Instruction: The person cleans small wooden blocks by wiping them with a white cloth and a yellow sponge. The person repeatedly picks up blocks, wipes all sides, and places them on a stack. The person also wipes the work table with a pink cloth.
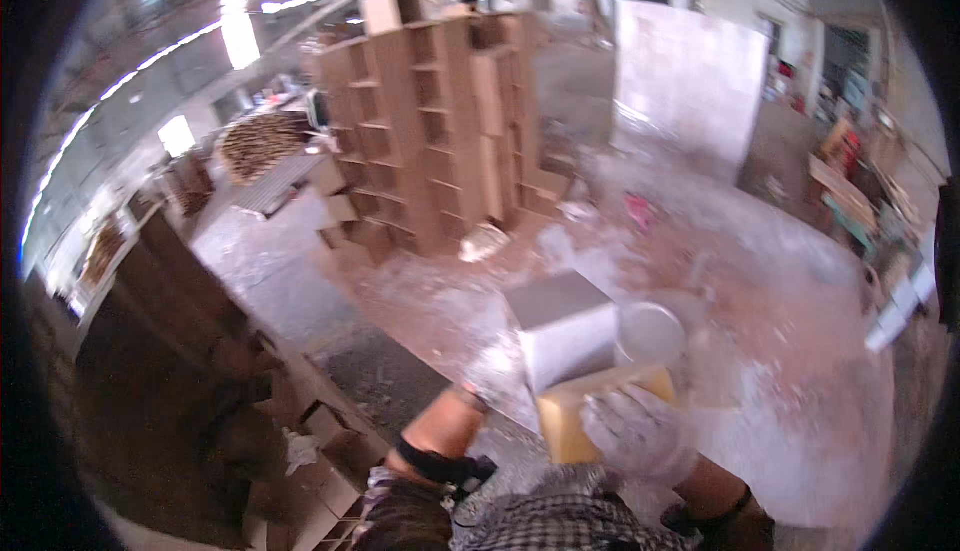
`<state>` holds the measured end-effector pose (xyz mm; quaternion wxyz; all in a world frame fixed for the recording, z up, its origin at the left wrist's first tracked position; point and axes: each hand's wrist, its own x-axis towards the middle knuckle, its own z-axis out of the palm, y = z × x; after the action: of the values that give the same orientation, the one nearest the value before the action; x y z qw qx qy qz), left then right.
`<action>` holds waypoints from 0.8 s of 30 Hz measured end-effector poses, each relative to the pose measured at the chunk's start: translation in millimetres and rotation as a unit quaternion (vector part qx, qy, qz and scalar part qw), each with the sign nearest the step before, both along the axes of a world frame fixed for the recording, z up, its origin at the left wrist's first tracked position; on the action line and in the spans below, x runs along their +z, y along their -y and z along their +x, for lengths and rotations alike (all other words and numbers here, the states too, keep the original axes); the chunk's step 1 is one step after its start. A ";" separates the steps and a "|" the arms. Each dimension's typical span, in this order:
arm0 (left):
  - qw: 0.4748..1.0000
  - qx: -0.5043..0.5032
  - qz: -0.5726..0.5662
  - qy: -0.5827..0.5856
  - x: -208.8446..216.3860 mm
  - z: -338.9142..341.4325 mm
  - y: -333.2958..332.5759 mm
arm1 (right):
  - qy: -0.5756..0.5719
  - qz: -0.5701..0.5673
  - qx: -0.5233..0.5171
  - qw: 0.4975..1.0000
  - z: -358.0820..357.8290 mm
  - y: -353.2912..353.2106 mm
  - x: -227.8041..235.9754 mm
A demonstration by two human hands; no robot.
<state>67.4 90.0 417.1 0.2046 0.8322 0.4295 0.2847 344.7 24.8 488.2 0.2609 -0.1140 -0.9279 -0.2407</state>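
My right hand (640,433), in a white glove, is closed on the upper right part of a pale yellow block (568,429), which looks like a thick sponge or foam piece; its exact kind is not plain. The block is in front of my body, tilted. My left forearm reaches forward, and my left hand (500,363), seemingly in a white glove, is smeared into the pale floor behind it. Just beyond the block stands a box with a grey top and white side (570,341). Touching or close beside it is a round whitish bucket (650,333).
Tall stacks of brown cardboard boxes (410,131) stand ahead. More dark brown cardboard (160,371) rises at my left. A large whitish panel (688,86) stands at the far right. Clutter with boards (845,191) lines the right wall. The floor (770,351) has white, dusty patches.
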 end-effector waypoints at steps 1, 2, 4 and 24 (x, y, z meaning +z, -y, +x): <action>1.000 -0.008 -0.001 0.007 3.4 -1.6 -7.9 | 0.012 -0.008 -0.028 1.000 2.5 -0.4 -12.9; 1.000 -0.019 -0.003 0.020 6.2 1.3 -17.3 | 0.025 -0.057 -0.022 0.998 5.9 -6.3 -29.1; 0.998 -0.040 -0.018 0.053 4.5 12.7 -33.4 | 0.040 -0.088 0.002 0.995 19.1 -7.9 -32.7; 0.637 -0.112 -0.336 0.684 11.4 45.8 25.8 | -0.316 -0.465 -0.065 0.825 -4.1 -75.6 2.3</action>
<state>113.3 64.1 428.5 0.7360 0.3147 0.1362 0.5837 340.5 100.3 490.5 0.4396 -0.3513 -0.7873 0.2522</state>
